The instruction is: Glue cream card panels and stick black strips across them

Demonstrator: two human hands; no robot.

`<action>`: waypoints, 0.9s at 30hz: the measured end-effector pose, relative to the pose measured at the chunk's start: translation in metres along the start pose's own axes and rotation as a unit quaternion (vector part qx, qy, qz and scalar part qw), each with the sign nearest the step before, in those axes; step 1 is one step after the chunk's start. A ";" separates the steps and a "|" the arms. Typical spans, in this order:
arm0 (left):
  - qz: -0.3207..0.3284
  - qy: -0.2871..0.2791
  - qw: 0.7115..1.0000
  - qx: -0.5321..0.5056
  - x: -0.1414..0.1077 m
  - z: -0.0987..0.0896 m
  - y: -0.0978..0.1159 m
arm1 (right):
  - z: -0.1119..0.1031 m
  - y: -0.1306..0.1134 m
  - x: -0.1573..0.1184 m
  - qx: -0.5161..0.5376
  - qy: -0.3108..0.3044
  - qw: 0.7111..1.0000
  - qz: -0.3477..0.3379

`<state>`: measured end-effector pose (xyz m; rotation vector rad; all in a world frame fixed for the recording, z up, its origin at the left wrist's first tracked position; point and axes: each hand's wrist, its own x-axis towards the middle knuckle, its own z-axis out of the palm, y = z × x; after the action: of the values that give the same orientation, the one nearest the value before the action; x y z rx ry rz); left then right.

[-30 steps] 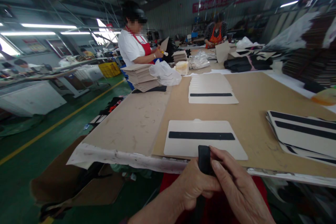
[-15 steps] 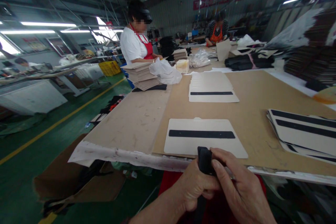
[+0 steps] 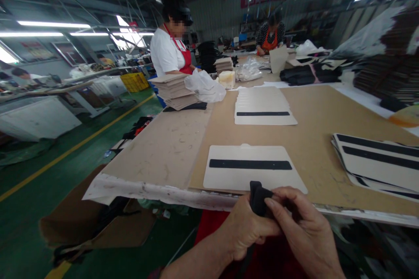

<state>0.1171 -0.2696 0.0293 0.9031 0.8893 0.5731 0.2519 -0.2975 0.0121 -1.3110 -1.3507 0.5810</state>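
My left hand (image 3: 244,229) is closed round a bundle of black strips (image 3: 258,201) just off the table's front edge. The tail of the bundle hangs below that hand, partly hidden. With thumb and fingers, my right hand (image 3: 303,222) pinches the top end of a strip and bends it to the right. Just beyond my hands, a cream panel (image 3: 225,180) lies flat, with one black strip (image 3: 250,164) across its middle. Farther back is a fanned set of cream panels (image 3: 258,100), the front one showing a black strip.
Strip-bearing panels (image 3: 379,163) lie overlapped on the right of the table (image 3: 163,152). A stack of beige pieces (image 3: 175,89) and a plastic bag (image 3: 206,85) sit at the back left. A co-worker (image 3: 168,48) stands beyond them. An open cardboard box (image 3: 75,213) is on the floor.
My right hand has drawn the end of a strip slightly rightward, away from the bundle. The left hand keeps its hold, and the panels stay in place.
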 end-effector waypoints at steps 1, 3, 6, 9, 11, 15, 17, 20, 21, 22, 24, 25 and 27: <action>0.000 -0.005 1.000 -0.001 0.000 0.001 0.000 | 0.000 0.001 0.000 -0.006 -0.001 1.000 -0.002; 0.000 -0.012 1.000 -0.010 0.000 0.002 0.000 | -0.001 0.003 0.000 -0.010 -0.012 1.000 -0.018; -0.006 -0.012 1.000 -0.025 0.002 0.003 -0.002 | -0.002 0.005 0.001 -0.018 -0.039 0.998 -0.051; -0.020 -0.005 0.999 -0.037 0.003 0.001 -0.006 | -0.004 0.008 0.002 -0.050 -0.052 0.992 -0.105; -0.029 -0.008 0.998 -0.051 0.004 0.000 -0.008 | -0.005 0.010 0.002 -0.089 -0.048 0.983 -0.151; -0.040 -0.018 0.997 -0.070 0.005 0.000 -0.011 | -0.008 0.012 0.004 -0.155 -0.044 0.962 -0.222; -0.045 -0.015 0.996 -0.076 0.005 0.000 -0.011 | -0.010 0.012 0.004 -0.170 -0.039 0.953 -0.247; -0.053 -0.014 0.994 -0.090 0.005 0.000 -0.011 | -0.012 0.011 0.004 -0.175 -0.026 0.947 -0.269; -0.053 -0.015 0.994 -0.097 0.005 -0.001 -0.012 | -0.013 0.011 0.003 -0.169 -0.023 0.949 -0.263; -0.054 -0.022 0.993 -0.105 0.004 -0.001 -0.012 | -0.013 0.010 0.002 -0.157 -0.021 0.956 -0.246; -0.059 -0.044 0.989 -0.128 0.002 -0.002 -0.013 | -0.013 0.009 0.001 -0.112 -0.035 0.979 -0.165; -0.063 -0.058 0.987 -0.139 0.001 -0.002 -0.013 | -0.013 0.008 0.001 -0.080 -0.051 0.990 -0.104; -0.070 -0.086 0.982 -0.155 -0.001 -0.001 -0.015 | -0.012 0.008 0.002 -0.008 -0.085 0.996 0.028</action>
<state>0.1168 -0.2769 0.0167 0.5922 0.6779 0.4875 0.2659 -0.2974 0.0089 -1.3408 -1.4621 0.7350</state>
